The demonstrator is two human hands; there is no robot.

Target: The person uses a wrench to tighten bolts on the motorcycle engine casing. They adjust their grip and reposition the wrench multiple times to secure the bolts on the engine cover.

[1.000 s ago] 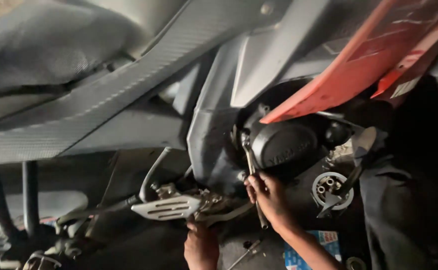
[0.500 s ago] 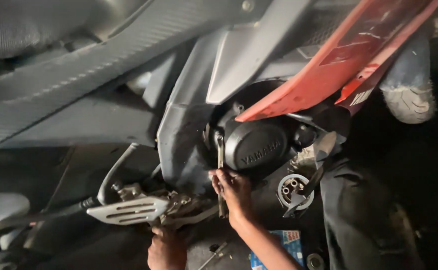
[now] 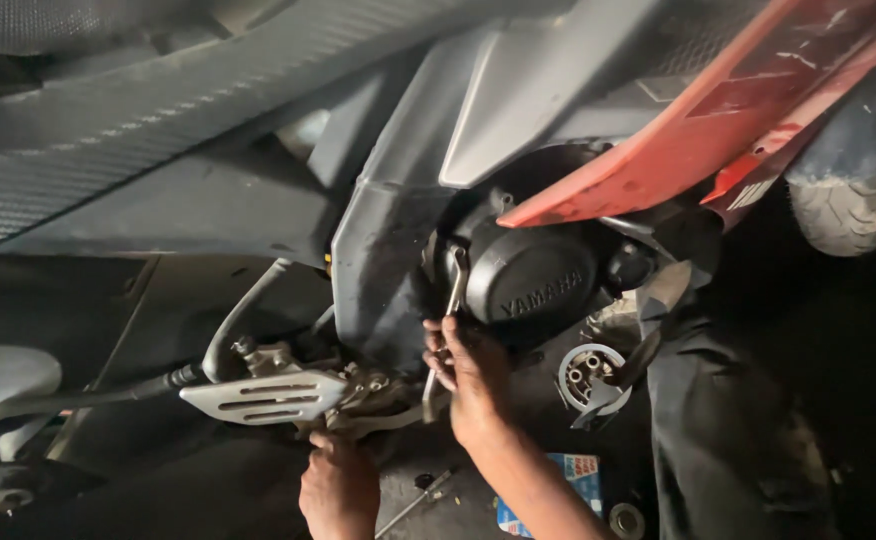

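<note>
A large grey plastic body panel (image 3: 398, 230) of a motorcycle fills the upper picture, with a textured dark seat section (image 3: 108, 160) to its left and a red plastic fairing (image 3: 688, 150) slanting across the upper right. A black rubber tyre (image 3: 843, 200) shows at the right edge. Below the fairing sits the round black metal engine cover (image 3: 533, 275). Left of it, lower down, a flat silver slotted footrest plate (image 3: 263, 397) juts out on its bracket, with a curved grey tube (image 3: 233, 320) rising behind it.

The right hand (image 3: 473, 370) is curled around the shaft of a slim silver metal wrench (image 3: 445, 320), gripping it at mid-length; the wrench stands nearly upright, its upper end set against the left rim of the engine cover, its lower end poking out beneath the fingers. The left hand (image 3: 338, 485) lies lower and to the left, just under the footrest bracket, fingers bent up against it; what it grips, if anything, cannot be told. A thin metal rod (image 3: 413, 500) lies on the dark ground between the forearms, near a blue and white packet (image 3: 568, 480).
</note>
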